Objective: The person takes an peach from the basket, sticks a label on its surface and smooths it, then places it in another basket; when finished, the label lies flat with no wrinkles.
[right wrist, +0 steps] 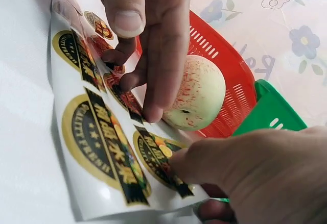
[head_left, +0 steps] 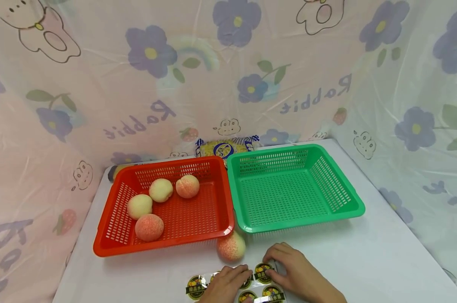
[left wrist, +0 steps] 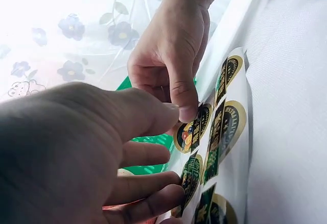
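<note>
A sheet of round black-and-gold fruit stickers (head_left: 197,287) lies on the table's near side. My left hand (head_left: 225,285) rests over its middle, fingers extended across the stickers and thumb apart from them. At the sheet's right end, my right hand (head_left: 298,272) pinches the edge, its thumb on a sticker (right wrist: 161,157) and its other fingers curled at the border. Both thumb tips come close together in the left wrist view. Just beyond the sheet sits a peach (head_left: 231,248), partly under the red basket's corner. Part of the sheet is hidden beneath my left hand.
A red basket (head_left: 168,245) holding several peaches (head_left: 150,227) stands at the left. Beside it on the right is a green basket (head_left: 285,198). A yellow-and-blue packet (head_left: 224,148) lies behind them, against a patterned curtain (head_left: 213,97).
</note>
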`<state>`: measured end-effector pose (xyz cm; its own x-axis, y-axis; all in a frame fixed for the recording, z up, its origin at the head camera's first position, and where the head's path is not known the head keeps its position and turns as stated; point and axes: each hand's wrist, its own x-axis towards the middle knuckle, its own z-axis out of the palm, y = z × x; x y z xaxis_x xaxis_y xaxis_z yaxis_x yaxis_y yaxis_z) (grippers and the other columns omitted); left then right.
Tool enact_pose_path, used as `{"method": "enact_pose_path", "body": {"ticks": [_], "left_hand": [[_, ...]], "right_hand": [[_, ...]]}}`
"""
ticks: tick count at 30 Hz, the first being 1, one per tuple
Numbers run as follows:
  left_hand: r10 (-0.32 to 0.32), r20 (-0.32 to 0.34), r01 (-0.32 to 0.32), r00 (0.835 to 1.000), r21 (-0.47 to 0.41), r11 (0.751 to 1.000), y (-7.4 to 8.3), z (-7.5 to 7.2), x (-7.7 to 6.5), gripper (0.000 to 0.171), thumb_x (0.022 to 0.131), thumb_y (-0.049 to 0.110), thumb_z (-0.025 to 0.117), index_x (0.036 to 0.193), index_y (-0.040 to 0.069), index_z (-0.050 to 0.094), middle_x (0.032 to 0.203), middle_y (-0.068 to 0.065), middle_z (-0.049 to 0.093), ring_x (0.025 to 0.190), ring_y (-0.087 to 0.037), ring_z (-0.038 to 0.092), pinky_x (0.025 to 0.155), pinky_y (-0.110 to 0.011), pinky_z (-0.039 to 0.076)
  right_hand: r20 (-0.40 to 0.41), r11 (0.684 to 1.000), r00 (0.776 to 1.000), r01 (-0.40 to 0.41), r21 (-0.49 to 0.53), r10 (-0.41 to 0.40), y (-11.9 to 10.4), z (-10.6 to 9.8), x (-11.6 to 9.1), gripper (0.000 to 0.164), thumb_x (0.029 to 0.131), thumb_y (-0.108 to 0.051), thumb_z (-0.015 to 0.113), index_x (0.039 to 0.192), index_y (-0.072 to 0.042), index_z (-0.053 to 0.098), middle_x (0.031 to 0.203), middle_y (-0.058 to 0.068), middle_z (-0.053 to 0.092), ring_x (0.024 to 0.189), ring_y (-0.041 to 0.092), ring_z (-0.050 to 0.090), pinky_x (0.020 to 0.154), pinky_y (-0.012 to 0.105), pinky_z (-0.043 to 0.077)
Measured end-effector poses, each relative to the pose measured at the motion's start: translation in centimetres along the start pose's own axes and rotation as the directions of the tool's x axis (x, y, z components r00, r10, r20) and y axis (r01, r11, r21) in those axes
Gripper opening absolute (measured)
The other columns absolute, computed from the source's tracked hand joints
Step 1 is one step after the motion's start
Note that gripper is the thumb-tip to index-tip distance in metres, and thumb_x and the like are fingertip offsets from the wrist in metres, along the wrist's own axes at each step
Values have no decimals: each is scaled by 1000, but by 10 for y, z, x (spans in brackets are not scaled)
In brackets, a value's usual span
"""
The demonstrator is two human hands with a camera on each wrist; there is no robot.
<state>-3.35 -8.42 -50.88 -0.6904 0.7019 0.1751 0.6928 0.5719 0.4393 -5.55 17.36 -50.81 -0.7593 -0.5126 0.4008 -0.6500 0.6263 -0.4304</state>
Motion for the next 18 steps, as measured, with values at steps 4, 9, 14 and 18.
{"method": "enact_pose_path", "body": {"ticks": [4,9,14,18], "left_hand": [[4,-40,-4,999,-5,1000,-1,4,-1,43,100,45,55,124,12,68,125,-6,67,100,-14,60,74,-26,52],[-10,-85,7,996,-37,999,-1,6,-2,39,97,40,60,121,11,70,123,-5,70,100,-15,62,76,-26,53],[-25,-81,17,996,-93,996,-2,4,0,36,96,35,63,122,10,69,123,-4,70,104,-17,64,82,-29,56],[-4,-103,-6,995,-102,995,-2,1,1,35,98,34,61,123,11,68,123,-4,70,104,-16,64,85,-28,55]], "right_hand": [[-20,1000,1000,15,25,-14,1,2,0,31,78,-17,85,95,-31,63,100,-22,60,94,-1,56,84,11,44],[-33,998,999,37,59,-35,2,2,0,28,81,-14,82,94,-30,64,101,-20,61,94,-1,55,85,10,41],[-50,982,999,31,189,-22,0,-6,4,25,86,-10,79,97,-28,64,101,-16,64,95,1,58,84,13,46],[-43,935,998,-34,354,53,-6,-16,11,22,91,-8,73,101,-26,64,95,-14,66,85,2,62,72,20,53]]}}
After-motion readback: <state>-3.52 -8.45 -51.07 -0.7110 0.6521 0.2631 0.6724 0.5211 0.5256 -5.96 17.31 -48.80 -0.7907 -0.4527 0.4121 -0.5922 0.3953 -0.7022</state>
